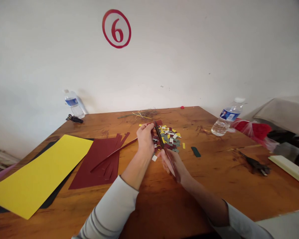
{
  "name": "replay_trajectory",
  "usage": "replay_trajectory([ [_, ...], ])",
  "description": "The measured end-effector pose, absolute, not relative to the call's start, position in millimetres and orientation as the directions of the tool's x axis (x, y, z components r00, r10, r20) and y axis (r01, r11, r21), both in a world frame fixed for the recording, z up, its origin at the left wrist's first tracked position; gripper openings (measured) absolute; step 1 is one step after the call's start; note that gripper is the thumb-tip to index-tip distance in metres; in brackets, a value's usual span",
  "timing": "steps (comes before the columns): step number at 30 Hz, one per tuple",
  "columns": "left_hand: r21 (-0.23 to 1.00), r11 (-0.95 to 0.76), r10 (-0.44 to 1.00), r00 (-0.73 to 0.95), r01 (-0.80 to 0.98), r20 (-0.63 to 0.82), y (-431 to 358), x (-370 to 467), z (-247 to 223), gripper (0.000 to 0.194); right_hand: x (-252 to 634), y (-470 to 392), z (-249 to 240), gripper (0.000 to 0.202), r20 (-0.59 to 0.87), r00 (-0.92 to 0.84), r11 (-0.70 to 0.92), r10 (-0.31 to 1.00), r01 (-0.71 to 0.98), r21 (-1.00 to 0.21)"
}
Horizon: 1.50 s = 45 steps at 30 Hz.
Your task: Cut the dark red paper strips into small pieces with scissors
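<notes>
My left hand (146, 137) is closed in a pinch on a long, narrow maroon paper strip (124, 146), whose tail trails left over the maroon sheet (87, 161). My right hand (173, 166) is wrapped round the handles of dark scissors (159, 135). The scissor blades point away from me, right beside my left fingertips, where they meet the strip's end. Whether the blades are fully together is too blurred to tell. Beneath and beyond the scissors lies a pile of small cut paper pieces (173, 135) in yellow, white, grey-green and maroon.
Left are a yellow sheet (43, 172) over a black sheet (52, 197), more cut strips (111, 166), a water bottle (74, 105) and a small black object (74, 119). Thin stems (143, 115) lie at the back. Right are another bottle (226, 118), a dark tool (256, 165) and a white box (290, 170).
</notes>
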<state>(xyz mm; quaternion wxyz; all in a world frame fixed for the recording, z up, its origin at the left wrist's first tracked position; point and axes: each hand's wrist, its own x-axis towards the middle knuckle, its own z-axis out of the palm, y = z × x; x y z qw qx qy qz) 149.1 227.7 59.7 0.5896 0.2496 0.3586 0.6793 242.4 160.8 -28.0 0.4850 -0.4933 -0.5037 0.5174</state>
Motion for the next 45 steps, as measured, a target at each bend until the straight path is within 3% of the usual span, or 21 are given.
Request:
replay_trajectory([
  [20,0.779,-0.036,0.979,-0.181,-0.626,-0.1,225.1,151.6,59.6,0.024,244.3,159.6,-24.1,0.072,-0.071,-0.036,-0.074,0.997,-0.088,-0.993],
  [45,0.782,0.007,0.974,-0.173,-0.623,-0.146,228.8,152.7,53.9,0.023,246.5,161.1,-28.1,0.065,-0.063,-0.006,-0.063,0.998,-0.01,-0.998],
])
